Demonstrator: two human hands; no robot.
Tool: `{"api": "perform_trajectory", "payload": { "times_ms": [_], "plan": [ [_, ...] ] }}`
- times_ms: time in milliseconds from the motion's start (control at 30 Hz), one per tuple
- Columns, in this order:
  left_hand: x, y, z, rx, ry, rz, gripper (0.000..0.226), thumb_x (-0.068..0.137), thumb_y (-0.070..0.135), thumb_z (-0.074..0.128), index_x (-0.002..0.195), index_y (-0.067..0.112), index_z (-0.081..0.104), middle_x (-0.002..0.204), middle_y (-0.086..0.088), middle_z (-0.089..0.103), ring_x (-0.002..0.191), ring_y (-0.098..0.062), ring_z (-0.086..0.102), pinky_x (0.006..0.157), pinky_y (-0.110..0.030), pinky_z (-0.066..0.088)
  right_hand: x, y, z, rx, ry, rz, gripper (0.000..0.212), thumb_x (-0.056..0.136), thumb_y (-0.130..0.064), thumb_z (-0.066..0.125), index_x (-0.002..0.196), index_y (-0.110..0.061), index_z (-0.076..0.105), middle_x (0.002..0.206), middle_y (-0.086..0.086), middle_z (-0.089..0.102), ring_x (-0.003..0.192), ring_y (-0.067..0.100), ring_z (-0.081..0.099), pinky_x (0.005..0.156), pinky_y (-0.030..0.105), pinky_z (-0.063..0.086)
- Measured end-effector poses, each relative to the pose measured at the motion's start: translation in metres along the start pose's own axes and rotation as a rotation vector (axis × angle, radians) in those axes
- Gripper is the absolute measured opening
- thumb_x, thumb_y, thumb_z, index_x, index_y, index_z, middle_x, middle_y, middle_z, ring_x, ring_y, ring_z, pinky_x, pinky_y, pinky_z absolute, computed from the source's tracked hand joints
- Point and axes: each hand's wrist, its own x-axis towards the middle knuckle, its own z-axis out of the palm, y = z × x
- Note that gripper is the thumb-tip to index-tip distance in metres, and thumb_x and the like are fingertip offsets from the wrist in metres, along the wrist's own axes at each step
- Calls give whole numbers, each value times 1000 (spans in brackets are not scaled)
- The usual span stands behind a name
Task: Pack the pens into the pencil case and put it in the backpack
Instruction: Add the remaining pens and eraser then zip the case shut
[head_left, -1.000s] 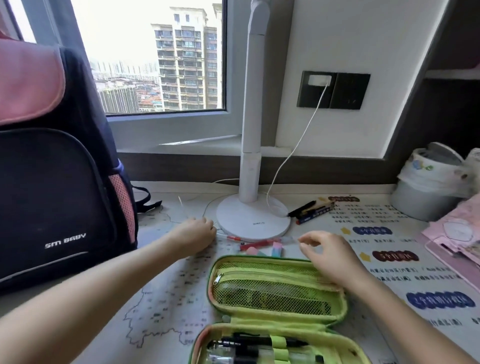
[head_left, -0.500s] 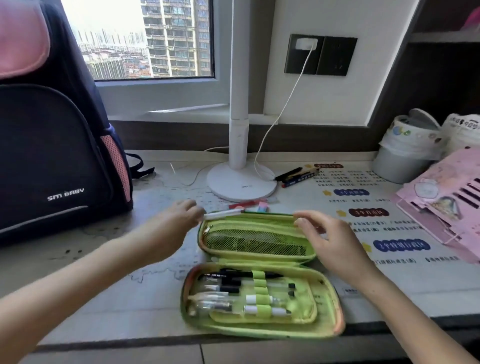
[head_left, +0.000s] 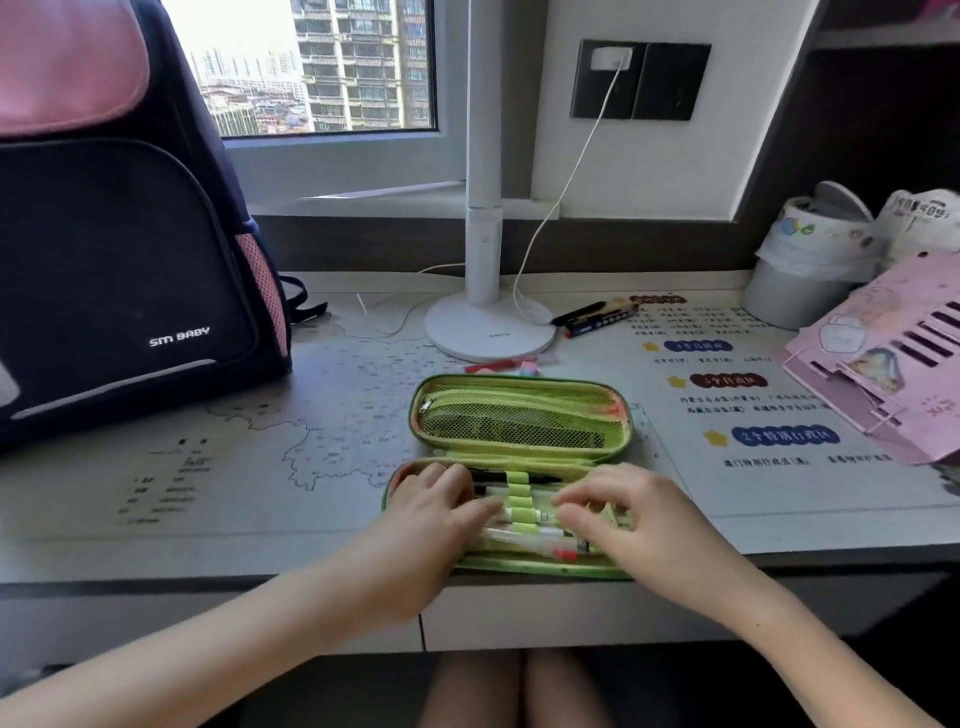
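— From the head view, where is the pencil case, and how is it turned?

— The pencil case (head_left: 524, 383) is laid open on the surface (head_left: 249, 525), right at the near edge. Its long axis runs left to right, parallel to that edge. The lid is folded back on the far side, so its inner face is seen.

— How does it look?

— A lime-green lining is seen inside a darker green rim. A zipped mesh pocket (head_left: 519, 423) fills the lid, with the zip pull at the left end. The pens (head_left: 524, 540) are laid in the near half, parallel to the case's long axis and threaded under green elastic loops (head_left: 518, 501). A black pen (head_left: 493, 475) is set farthest back, with its narrow end toward the right. Clear-barrelled ones are stacked nearer.

— And the hands?

— The left hand (head_left: 426, 501) is spread over the pens' left ends, its fingers nearly straight and nothing gripped. The right hand (head_left: 641, 517) is bent over the right ends with its fingertips (head_left: 567, 503) at a clear pen. Whether that pen is pinched or only touched cannot be told.

— What else is seen?

— The backpack (head_left: 119, 249), navy with pink trim, is stood upright at the far left, well apart from the case. Two markers (head_left: 597, 313) are left beside the white lamp base (head_left: 488, 332).
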Motion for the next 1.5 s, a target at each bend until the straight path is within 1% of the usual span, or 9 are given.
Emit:
{"api": "perform_trajectory", "payload": {
  "times_ms": [233,567,733,833,1000,1133,1267,1333,1500],
  "plan": [
    [-3,-11,-22,-487,-29,-67,20,93,21,48,109,13,58,102,0,45,95,-19,48,84,-27,41,-1,0,10,-57,-59,-34,7,74,-40,72,78,-34,72,74,-15,58,84,-1,49,72,12,35],
    [-2,-13,-24,-458,38,-164,13,88,21,56,78,15,60,76,10,47,67,-6,45,59,-15,34,-3,-7,29,-257,34,-110,13,82,-36,65,77,-24,67,77,-14,52,81,8,47,76,23,32],
    [8,-30,-34,-868,36,-403,15,88,18,57,75,22,63,78,-6,63,74,-22,56,69,-34,47,-1,-15,32,-412,48,-164,12,83,-35,63,82,-23,65,82,-11,58,85,14,49,82,30,35],
    [17,-41,-46,-1061,119,-476,14,90,13,53,80,12,63,79,-7,65,74,-18,62,60,-14,51,7,-26,37,-389,21,-211,17,81,-40,63,90,-25,65,82,-12,58,86,14,48,80,31,34],
    [15,-44,-60,-776,147,-378,17,91,24,51,89,12,63,66,4,57,54,-3,50,47,-11,39,22,-41,46,-478,-58,-265,15,85,-36,59,84,-24,69,87,-8,66,88,15,50,72,28,23],
    [4,-31,-51,-637,-12,-234,43,95,37,32,107,4,58,98,-21,63,84,-31,59,77,-40,50,27,-41,42,-515,-87,-226,15,84,-36,61,80,-24,69,85,-9,69,86,12,53,77,26,26],
    [2,-26,-33,-519,117,-150,32,96,24,39,119,11,58,98,-6,56,84,-16,49,70,-19,38,22,-38,27,-283,-65,-100,19,84,-37,63,76,-22,72,70,-12,67,67,1,56,67,19,42],
    [3,-22,-22,-443,186,-79,29,94,21,46,119,16,60,96,-6,54,87,-17,48,73,-23,37,18,-28,8,-140,21,29,20,85,-35,61,73,-24,72,64,-8,68,57,4,59,57,23,50],
    [8,-14,-6,-289,184,-9,31,93,25,49,122,25,59,95,-10,54,92,-23,45,82,-30,39,6,3,-33,-94,204,137,17,84,-25,64,69,-32,67,57,-15,64,61,-8,57,56,3,39]
  ]
}}
